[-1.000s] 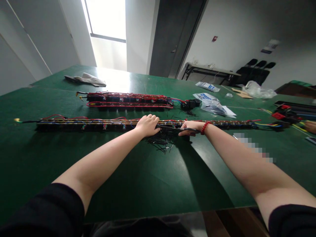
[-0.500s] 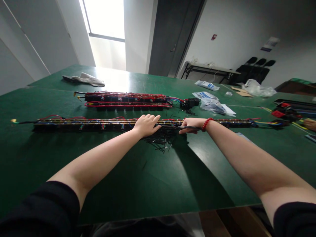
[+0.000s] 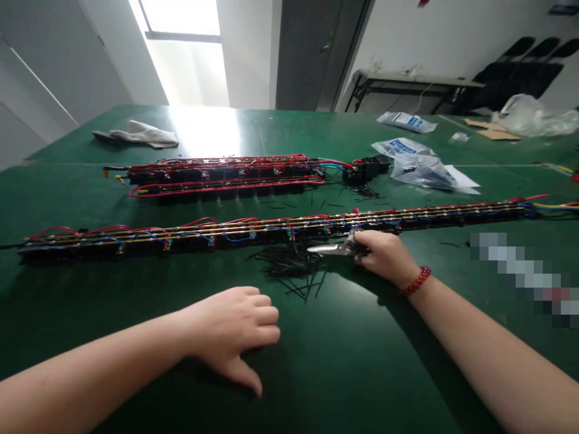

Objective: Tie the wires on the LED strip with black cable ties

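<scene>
A long wired strip (image 3: 194,234) with red and blue wires and brass-coloured rods lies across the green table. Just in front of its middle, my right hand (image 3: 384,253) is closed on scissors (image 3: 332,248), whose blades point left over a pile of thin black pieces (image 3: 289,262). My left hand (image 3: 239,331) is nearer the table's front, palm down, thumb apart and fingers slightly curled, with nothing visible in it. Behind the long strip lies a shorter wired bundle (image 3: 217,175), with a black connector (image 3: 368,169) at its right end.
A light cloth (image 3: 147,134) lies at the back left of the green table (image 3: 113,337). Plastic packets (image 3: 418,163) and a clear bag (image 3: 534,114) are at the back right. A blurred-out item (image 3: 520,271) lies at the right.
My left hand has left the long strip and come nearer the front edge. The scissors now show in my right hand. The view has shifted, and the strip lies at a slight slant.
</scene>
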Demonstrator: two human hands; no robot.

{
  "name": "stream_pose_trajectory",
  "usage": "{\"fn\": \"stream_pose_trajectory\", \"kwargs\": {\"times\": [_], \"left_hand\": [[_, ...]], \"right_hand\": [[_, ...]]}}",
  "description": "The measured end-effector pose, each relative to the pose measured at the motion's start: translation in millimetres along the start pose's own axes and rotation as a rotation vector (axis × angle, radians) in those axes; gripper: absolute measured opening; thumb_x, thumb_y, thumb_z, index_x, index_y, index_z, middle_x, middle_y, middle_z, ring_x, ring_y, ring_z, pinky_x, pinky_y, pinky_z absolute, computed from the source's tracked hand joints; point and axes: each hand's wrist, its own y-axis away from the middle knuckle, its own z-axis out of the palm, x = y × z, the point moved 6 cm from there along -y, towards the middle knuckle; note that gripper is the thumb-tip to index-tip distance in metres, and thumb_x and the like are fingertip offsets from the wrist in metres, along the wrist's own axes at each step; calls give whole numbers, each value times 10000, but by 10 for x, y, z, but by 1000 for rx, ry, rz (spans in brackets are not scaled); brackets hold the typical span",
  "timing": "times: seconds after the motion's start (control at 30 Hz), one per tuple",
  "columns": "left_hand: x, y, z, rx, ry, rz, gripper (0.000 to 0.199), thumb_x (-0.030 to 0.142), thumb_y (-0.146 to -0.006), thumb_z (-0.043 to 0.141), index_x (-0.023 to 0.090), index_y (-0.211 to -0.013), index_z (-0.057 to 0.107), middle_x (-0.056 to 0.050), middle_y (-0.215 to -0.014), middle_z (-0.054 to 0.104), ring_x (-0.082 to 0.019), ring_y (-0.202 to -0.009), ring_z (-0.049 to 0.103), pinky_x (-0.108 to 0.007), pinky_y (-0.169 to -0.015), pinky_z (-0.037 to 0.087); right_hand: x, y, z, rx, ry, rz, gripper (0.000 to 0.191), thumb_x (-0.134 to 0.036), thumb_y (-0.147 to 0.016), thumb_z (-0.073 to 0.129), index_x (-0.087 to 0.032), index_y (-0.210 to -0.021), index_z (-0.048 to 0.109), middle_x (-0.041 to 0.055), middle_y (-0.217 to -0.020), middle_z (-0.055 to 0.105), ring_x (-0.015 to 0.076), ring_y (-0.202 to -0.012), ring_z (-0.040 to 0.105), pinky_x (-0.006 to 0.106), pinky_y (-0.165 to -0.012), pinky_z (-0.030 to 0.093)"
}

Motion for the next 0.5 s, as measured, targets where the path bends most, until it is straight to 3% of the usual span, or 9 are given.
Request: {"fn": "stream_pose_trajectory", "kwargs": {"times": [0.13,0.33,0.5], "left_hand": [[-143,-102,50,-29,-93,3,471,685,-862,581,214,-867,555,-3,-810,577,-179,-760,519,-358,-680,363],[-380,-66,26,9,-140,-128,249,401,-998,511,217,-832,526,3,-791,555,-174,-731,481,-344,-703,361],[-427,-18,21,39,-17,-147,245,352,-996,526,202,-802,517,9,-756,552,-158,-705,465,-327,-682,372]], "right_hand": [[5,-17,15,37,26,-73,47,-163,-707,560,-207,-714,576,48,-685,664,184,-626,598,277,-586,396],[117,4,-21,11,-229,58,162,-290,-827,579,-225,-681,552,20,-646,631,153,-568,558,270,-546,396],[207,14,-13,-89,-235,129,119,-303,-812,567,-244,-712,541,38,-681,648,187,-612,594,304,-568,437]]}}
